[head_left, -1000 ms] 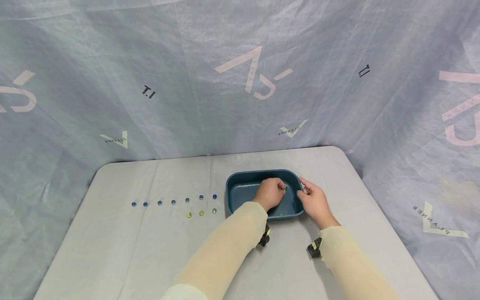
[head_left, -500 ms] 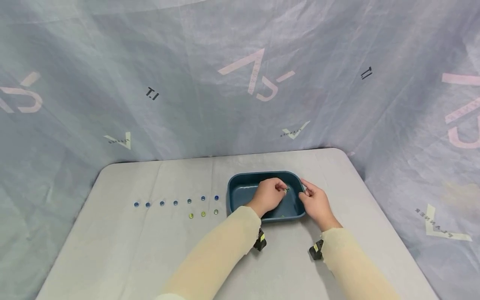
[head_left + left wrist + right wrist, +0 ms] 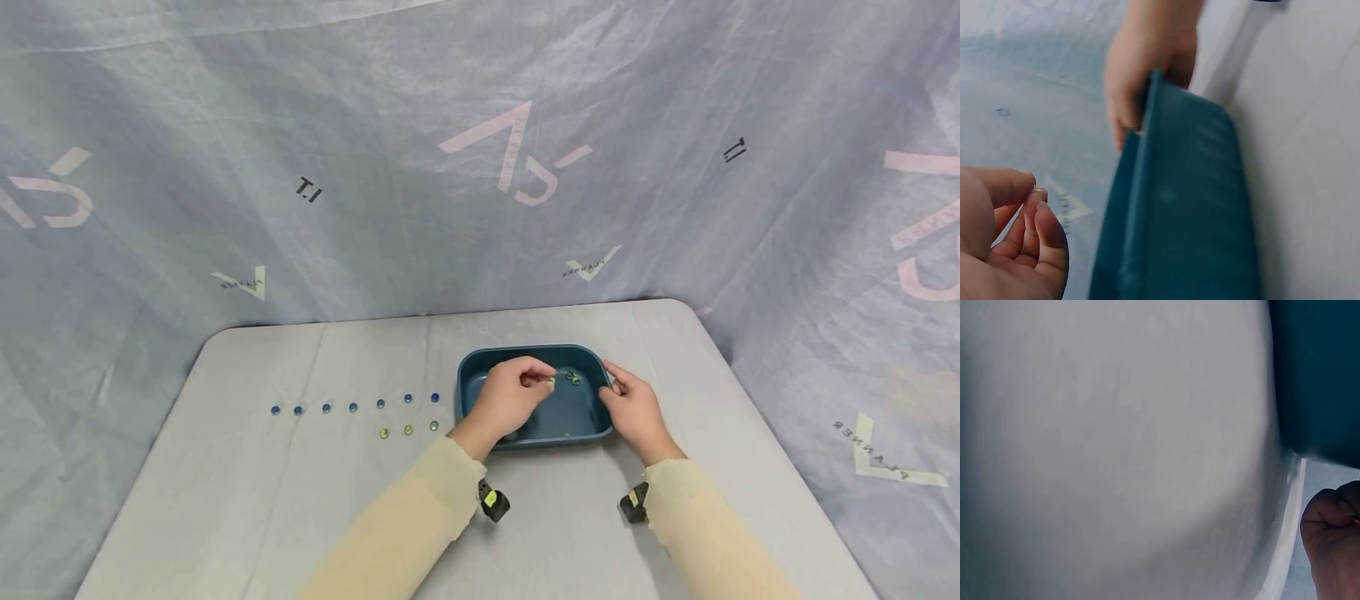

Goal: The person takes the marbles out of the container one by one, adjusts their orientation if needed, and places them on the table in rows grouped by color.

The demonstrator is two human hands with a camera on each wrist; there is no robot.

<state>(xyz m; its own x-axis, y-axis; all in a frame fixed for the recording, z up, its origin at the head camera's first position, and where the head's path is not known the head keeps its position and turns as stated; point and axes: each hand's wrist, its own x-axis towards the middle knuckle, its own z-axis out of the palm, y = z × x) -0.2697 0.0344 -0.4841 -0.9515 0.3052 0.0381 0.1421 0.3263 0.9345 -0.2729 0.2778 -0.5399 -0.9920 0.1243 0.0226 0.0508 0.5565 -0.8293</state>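
My left hand is over the dark teal plastic bin, pinching a small pale-green glass bead between thumb and fingertips. Only a clear sliver of it shows in the left wrist view, where the left hand is level with the bin's rim. With thumb and fingers, my right hand grips the bin's right-hand rim; the right wrist view shows part of that hand below the bin. A few green beads lie inside the bin toward its far right corner.
Left of the bin, a row of several blue glass beads runs across the white-covered table. Nearer to me is a shorter row of three yellow-green and pale beads. A grey-blue cloth hangs behind the table.
The left hand has drawn back to the left from the bin's right end, bringing a bead and uncovering the green beads there. The right hand has stayed on the rim.
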